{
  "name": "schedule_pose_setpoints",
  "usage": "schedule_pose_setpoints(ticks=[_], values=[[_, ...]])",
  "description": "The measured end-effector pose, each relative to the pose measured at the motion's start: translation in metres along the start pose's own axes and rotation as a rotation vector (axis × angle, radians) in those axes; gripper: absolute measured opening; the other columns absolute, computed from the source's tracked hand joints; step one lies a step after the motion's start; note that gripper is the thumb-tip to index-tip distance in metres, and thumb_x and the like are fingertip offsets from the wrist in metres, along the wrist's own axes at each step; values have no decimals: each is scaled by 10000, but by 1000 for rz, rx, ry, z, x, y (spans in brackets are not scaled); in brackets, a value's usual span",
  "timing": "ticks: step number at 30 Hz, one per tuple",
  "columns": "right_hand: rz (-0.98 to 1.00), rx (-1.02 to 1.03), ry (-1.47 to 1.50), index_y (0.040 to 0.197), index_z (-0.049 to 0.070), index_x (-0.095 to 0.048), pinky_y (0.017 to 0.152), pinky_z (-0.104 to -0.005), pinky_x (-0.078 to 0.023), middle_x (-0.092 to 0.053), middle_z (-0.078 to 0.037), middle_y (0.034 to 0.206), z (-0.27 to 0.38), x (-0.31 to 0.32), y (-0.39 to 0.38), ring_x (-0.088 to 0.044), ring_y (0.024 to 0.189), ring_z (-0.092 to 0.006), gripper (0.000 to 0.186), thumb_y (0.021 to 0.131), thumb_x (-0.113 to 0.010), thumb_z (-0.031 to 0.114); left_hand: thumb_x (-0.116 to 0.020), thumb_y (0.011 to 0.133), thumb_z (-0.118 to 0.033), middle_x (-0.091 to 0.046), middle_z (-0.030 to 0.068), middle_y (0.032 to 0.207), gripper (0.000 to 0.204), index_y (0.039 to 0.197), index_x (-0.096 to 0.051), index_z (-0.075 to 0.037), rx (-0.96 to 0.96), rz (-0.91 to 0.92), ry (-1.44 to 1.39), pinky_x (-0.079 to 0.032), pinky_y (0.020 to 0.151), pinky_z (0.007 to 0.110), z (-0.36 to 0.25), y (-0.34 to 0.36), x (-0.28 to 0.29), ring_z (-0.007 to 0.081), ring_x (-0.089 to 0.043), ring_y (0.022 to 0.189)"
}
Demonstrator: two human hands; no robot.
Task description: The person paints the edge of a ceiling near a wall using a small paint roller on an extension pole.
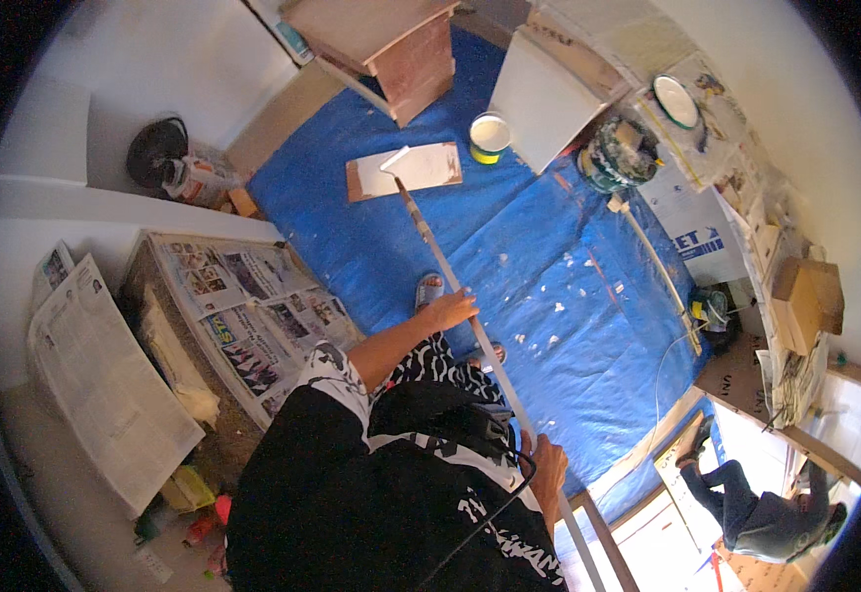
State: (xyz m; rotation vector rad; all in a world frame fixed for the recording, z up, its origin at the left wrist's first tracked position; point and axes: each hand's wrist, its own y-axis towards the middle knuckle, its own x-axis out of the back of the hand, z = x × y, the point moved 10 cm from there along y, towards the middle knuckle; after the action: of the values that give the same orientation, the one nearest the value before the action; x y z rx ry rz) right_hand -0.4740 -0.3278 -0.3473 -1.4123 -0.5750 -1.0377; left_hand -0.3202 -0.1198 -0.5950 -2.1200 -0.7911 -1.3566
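Both hands hold one long pole (438, 252) that slants from the lower right up to a small paint roller (394, 159). My left hand (452, 309) is closed round the middle of the pole. Farther down, near my right side, my right hand (549, 466) is closed on it too, its fingers partly hidden. The roller head lies over a flat board (440, 178), mostly coated white, with bare brown showing at its left end and in a patch at the right. Just right of the board stands an open tub of pale paint (490, 136).
A blue tarp (549, 296) covers the floor. Newspaper lies over a low unit (253, 306) at left. A wooden cabinet (414, 74) and white panel (549, 94) stand at the back. A stained bucket (616, 158) and second roller pole (652, 261) are at right. Another person (781, 523) bends at lower right.
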Motion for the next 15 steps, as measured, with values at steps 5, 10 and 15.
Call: schedule_pose_setpoints(ticks=[5,10,15], values=[[119,-64,-12,741,-11,-614,596,-523,-483,-593,-287,644,37,-44,13,-615,643,-452,483,891,-524,440,-594,793,-137,-570,105,977,115,895,-612,-86,-23,-4,37,-562,813,377,35,-27,-30,372,-549,1084],[205,-181,0,775,-14,-628,653,-532,-482,-600,-303,683,34,-76,-18,-617,700,-463,500,888,-512,458,-590,791,-137,-577,98,900,99,876,-608,-88,-104,15,48,-501,923,417,11,-54,-39,341,-610,943],[296,-295,65,800,-17,-638,676,-535,-473,-598,-307,696,-6,-110,-80,-614,726,-460,507,891,-501,462,-592,787,-173,-583,102,813,103,815,-598,-74,-174,94,-190,-484,947,419,-48,-73,-59,320,-650,776]])
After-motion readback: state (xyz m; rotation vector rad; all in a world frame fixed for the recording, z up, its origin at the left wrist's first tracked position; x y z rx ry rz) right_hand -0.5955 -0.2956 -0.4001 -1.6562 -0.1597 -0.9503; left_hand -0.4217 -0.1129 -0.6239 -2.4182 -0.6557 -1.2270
